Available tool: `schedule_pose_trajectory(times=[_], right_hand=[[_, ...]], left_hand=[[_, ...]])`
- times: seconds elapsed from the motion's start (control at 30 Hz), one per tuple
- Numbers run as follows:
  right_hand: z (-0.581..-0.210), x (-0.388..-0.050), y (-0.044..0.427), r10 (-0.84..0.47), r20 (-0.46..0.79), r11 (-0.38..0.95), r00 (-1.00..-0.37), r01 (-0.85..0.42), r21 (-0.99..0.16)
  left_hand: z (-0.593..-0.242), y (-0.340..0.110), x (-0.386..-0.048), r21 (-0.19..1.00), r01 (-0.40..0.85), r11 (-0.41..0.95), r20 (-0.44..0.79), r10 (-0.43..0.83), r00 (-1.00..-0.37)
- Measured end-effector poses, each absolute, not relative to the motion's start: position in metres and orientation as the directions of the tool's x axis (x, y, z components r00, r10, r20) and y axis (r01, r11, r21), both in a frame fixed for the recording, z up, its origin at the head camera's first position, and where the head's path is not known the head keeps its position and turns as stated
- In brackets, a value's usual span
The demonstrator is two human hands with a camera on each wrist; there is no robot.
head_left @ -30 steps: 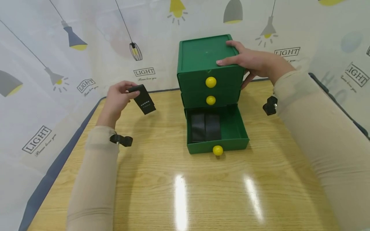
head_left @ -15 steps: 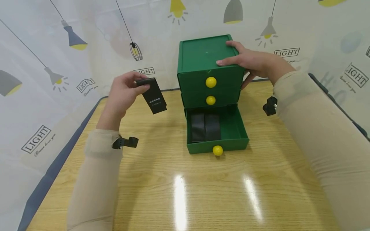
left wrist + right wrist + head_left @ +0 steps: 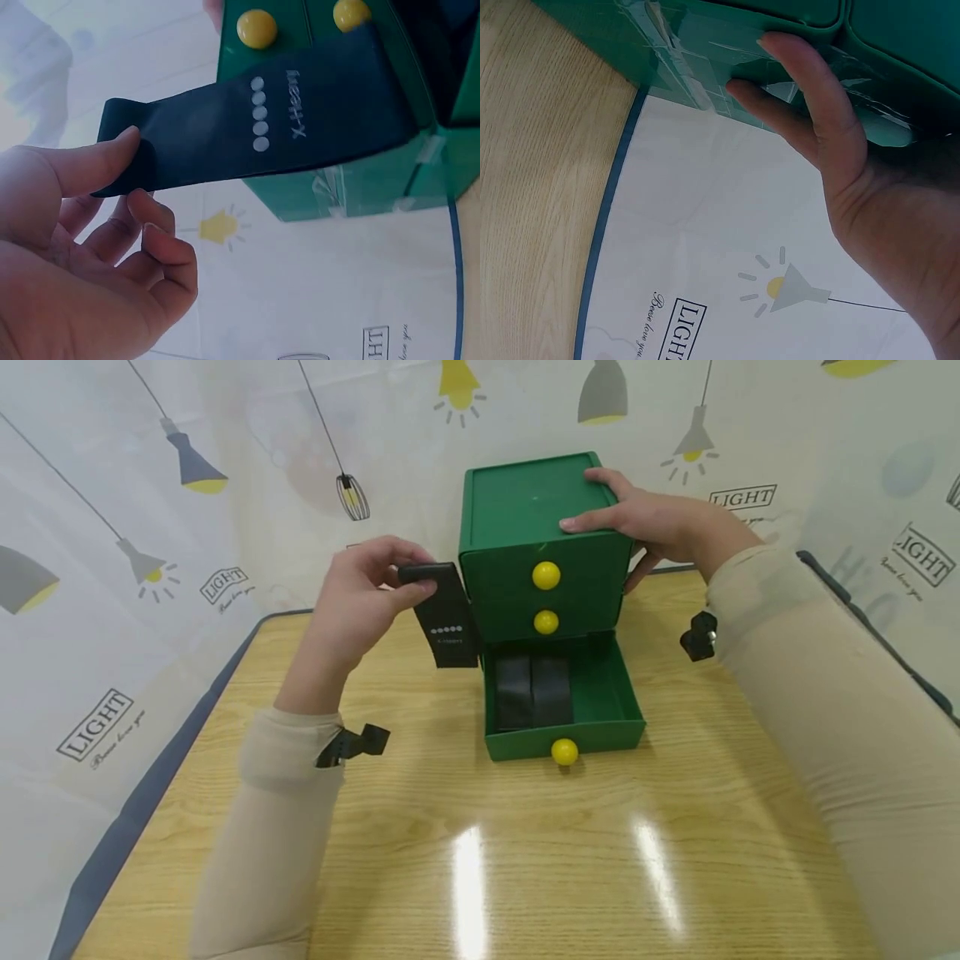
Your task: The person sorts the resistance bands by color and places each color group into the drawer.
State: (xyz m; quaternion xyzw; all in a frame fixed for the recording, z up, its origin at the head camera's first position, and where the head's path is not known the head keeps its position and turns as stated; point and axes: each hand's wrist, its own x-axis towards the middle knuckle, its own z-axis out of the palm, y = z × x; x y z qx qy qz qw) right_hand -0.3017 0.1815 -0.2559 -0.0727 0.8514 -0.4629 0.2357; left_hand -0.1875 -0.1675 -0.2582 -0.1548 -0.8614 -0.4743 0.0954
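Note:
My left hand [image 3: 360, 597] pinches the top end of a black resistance loop band [image 3: 448, 622], marked "X-Heavy" in the left wrist view. The band hangs down just left of the green drawer cabinet [image 3: 536, 497], overlapping its front left edge in view. My right hand [image 3: 648, 522] rests over the cabinet's top right edge, some fingers on top and others straight against the side [image 3: 742, 60]. The bottom drawer [image 3: 607, 681] is pulled out. Two flat black pieces [image 3: 551, 692] lie side by side in its left part.
Above the pulled-out drawer are two closed drawers with yellow knobs [image 3: 546, 576]. A third yellow knob [image 3: 565, 752] sits on the bottom drawer's front. The cabinet stands on a wooden table [image 3: 405, 827], with a lamp-print cloth [image 3: 262, 527] behind and at the sides.
My left hand has carried the band rightwards, from open space on the left to beside the cabinet, where the band now hangs straighter. My right hand and the drawers have stayed in place.

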Motion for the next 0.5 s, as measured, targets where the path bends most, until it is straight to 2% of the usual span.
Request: schedule_pose_trajectory(times=[0.5], right_hand=[[-0.255,-0.302,0.180,-0.329,-0.340,0.570,-0.881,0.102,-0.815]], left_hand=[[-0.256,-0.117,-0.168,0.800,0.394,0.453,0.288,0.286,-0.914]])
